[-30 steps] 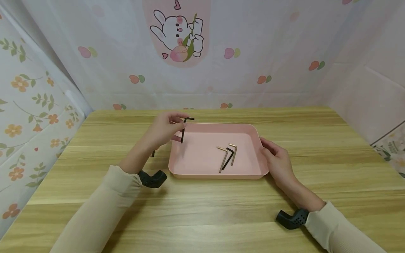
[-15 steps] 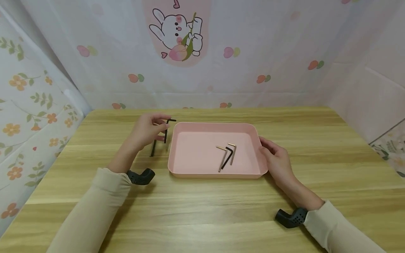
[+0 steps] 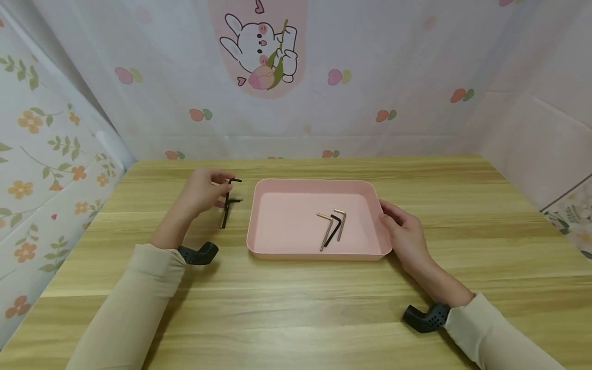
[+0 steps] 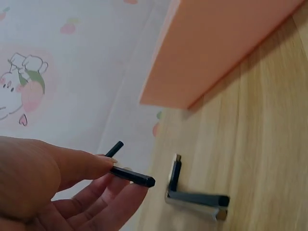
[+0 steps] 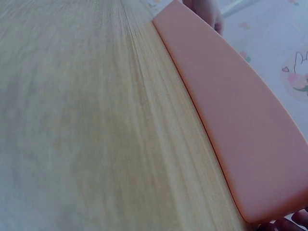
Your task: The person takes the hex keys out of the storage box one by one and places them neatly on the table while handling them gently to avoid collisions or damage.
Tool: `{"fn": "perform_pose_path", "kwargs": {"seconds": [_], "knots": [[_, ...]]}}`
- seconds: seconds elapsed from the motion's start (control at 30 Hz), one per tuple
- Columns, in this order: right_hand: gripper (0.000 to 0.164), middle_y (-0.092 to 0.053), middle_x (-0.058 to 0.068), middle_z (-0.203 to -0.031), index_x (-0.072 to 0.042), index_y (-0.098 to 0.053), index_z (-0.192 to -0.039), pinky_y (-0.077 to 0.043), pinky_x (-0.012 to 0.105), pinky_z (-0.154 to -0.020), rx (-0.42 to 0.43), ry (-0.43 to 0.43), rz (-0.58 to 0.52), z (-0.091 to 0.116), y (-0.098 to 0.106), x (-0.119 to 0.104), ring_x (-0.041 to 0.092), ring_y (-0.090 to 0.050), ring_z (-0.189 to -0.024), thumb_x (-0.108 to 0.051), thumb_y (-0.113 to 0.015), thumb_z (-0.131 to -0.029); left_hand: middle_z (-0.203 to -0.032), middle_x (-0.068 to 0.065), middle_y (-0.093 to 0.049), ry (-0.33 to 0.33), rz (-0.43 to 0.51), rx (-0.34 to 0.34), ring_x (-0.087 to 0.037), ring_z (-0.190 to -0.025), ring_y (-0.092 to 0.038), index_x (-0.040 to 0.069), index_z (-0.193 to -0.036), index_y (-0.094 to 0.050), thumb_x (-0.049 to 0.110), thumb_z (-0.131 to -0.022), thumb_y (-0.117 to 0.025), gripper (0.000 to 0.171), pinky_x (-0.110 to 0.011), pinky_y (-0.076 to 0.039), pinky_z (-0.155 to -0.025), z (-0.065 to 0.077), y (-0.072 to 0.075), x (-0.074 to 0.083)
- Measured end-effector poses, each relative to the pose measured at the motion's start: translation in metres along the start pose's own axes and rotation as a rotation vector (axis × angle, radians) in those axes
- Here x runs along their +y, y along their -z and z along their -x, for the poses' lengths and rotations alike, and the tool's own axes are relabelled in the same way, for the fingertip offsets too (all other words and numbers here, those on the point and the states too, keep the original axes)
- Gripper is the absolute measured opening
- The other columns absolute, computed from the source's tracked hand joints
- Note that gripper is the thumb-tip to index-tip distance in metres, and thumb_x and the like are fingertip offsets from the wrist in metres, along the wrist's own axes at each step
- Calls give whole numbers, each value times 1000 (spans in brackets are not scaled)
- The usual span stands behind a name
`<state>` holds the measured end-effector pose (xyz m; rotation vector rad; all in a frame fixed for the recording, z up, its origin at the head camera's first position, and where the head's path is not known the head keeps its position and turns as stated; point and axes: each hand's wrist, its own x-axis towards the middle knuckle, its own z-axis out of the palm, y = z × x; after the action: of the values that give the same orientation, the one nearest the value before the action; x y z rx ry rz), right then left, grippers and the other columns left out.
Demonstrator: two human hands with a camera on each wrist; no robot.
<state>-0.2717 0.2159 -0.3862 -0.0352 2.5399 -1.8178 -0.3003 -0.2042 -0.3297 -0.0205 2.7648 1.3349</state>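
Note:
My left hand (image 3: 203, 190) pinches a black hex key (image 4: 134, 177) between thumb and fingers, a little above the table left of the tray. Below it on the wood, a second black hex key (image 4: 202, 198) and a silver one (image 4: 220, 215) lie side by side; the held key partly overlaps them in the head view. With my right hand (image 3: 407, 234) I hold the right wall of a shallow pink tray (image 3: 287, 226). Inside the tray, toward its right, a black hex key (image 3: 330, 235) rests between two brass-toned hex keys (image 3: 326, 236).
The wooden table (image 3: 296, 308) extends in front of the tray and to both sides. A patterned white curtain (image 3: 351, 118) hangs behind its far edge, and floral cloth (image 3: 41, 180) hangs on the left. Each wrist wears a black mount (image 3: 199, 254).
My left hand has moved left from over the tray's left rim, carrying the black hex key down near the keys on the table. The right hand and tray stay put.

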Motion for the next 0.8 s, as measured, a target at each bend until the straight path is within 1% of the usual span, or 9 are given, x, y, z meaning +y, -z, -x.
{"fn": "perform_pose_path", "kwargs": {"seconds": [0.13, 0.23, 0.3, 0.4, 0.47, 0.57, 0.8], "knots": [[48, -48, 15, -154, -7, -45, -152, -47, 2, -89, 3, 1, 3, -1, 0, 0, 2, -53, -124, -20, -47, -107, -118, -24, -59, 21, -27, -5, -15, -70, -66, -3, -133, -61, 7, -101, -56, 33, -28, -63, -66, -2, 2, -6], [48, -48, 16, -154, -6, -44, -152, -47, 3, -88, 3, -2, 1, 0, 0, 1, 0, -53, -121, -20, -47, -107, -117, -26, -61, 36, -48, -9, -11, -64, -66, -5, -131, -62, 7, -100, -56, 33, -25, -60, -63, -3, 3, -11], [48, -48, 17, -154, -5, -44, -153, -48, 4, -88, 1, -4, -2, 0, 0, 1, -1, -53, -120, -20, -47, -107, -115, -27, -64, 38, -79, -15, -11, -62, -65, -5, -130, -62, 7, -100, -56, 33, -24, -57, -60, -4, 3, -14], [49, -47, 17, -154, -4, -43, -153, -48, 4, -88, 0, -5, -6, 0, 1, 1, -2, -53, -119, -20, -47, -107, -112, -26, -68, 48, -121, -21, -13, -61, -64, -3, -128, -65, 8, -99, -56, 32, -24, -55, -59, -6, 2, -19], [49, -47, 17, -154, -4, -43, -153, -48, 4, -88, -1, -3, -7, 0, 1, 1, -2, -53, -119, -20, -47, -107, -113, -26, -68, 58, -132, -30, -13, -60, -64, -3, -128, -65, 7, -99, -56, 32, -25, -56, -59, -8, 2, -21], [49, -48, 17, -154, -4, -43, -153, -48, 4, -88, 1, -1, -4, 0, 1, 1, -3, -53, -117, -20, -47, -107, -118, -27, -67, 83, -129, -40, -11, -62, -64, -3, -128, -65, 7, -98, -57, 33, -25, -58, -61, -10, 1, -24], [49, -49, 17, -153, -4, -44, -152, -48, 3, -88, 6, 8, -3, 0, 1, 1, -7, -53, -115, -20, -48, -107, -127, -31, -64, 125, -116, -64, -7, -68, -64, -4, -129, -64, 8, -97, -58, 35, -24, -59, -63, -10, -1, -24]]}}
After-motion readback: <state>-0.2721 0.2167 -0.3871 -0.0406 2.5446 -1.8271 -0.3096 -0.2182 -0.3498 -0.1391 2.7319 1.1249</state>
